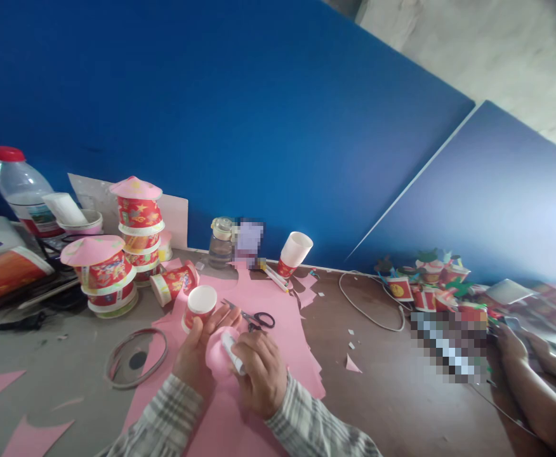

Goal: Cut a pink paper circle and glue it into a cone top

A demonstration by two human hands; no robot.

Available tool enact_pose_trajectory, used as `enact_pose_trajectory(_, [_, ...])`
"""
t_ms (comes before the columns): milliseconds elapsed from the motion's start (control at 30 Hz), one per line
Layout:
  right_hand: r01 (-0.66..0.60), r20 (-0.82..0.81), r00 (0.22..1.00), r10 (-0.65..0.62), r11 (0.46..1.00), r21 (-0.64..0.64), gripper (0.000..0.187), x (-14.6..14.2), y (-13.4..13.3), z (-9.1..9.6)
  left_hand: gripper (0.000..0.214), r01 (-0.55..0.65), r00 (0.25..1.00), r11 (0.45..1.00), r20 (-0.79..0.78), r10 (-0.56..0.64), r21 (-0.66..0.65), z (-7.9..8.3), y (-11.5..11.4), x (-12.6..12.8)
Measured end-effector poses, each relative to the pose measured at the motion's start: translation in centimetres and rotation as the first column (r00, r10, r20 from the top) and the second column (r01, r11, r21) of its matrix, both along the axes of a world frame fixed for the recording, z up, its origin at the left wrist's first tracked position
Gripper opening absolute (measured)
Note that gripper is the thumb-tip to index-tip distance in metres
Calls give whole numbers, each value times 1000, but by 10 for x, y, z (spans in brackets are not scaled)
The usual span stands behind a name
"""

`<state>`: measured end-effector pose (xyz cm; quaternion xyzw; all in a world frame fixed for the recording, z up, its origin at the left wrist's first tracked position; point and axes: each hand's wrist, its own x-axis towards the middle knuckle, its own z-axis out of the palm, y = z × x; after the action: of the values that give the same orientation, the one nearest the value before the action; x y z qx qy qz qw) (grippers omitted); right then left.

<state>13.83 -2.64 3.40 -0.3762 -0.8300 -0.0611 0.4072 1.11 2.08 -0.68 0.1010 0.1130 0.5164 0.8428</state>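
Observation:
My left hand (196, 349) is palm up with the fingers stretched forward, holding a round pink paper piece (216, 357) against the palm. In my right hand (261, 368) is a white glue stick (233, 353), fingers wrapped round it. Its end is over the pink paper; whether it touches cannot be told. Just beyond my left fingers stands a red paper cup (201, 301) with its white end up. Scissors with dark handles (263, 320) lie past my right hand on a large pink paper sheet (282, 311).
Red cup towers with pink cone tops (136, 188) stand left, by a tipped cup (173, 283). A coiled cable (165, 355) lies on the table. A bottle (221, 244) and white cups (298, 247) stand near the blue partition (240, 114). Another person's arm (535, 387) is at right.

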Motion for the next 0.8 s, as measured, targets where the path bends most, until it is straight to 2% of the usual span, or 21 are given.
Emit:
enact_pose_trajectory(167, [-113,78,991,110,993,36,24,1,1,1,63,127,992,989,8,-127,-80,3,-4,5])
enact_pose_trajectory(267, [-97,89,992,95,995,19,24,-1,2,-1,59,169,986,979,30,-167,-114,10,-7,7])
enact_pose_trajectory(467, [10,10,1000,-10,1000,0,16,-4,4,-5,56,49,999,983,-10,-51,-175,14,-6,5])
enact_pose_trajectory(800, [96,-24,995,-96,995,-1,15,-3,4,-4,54,52,996,999,72,-53,10,1,-1,0])
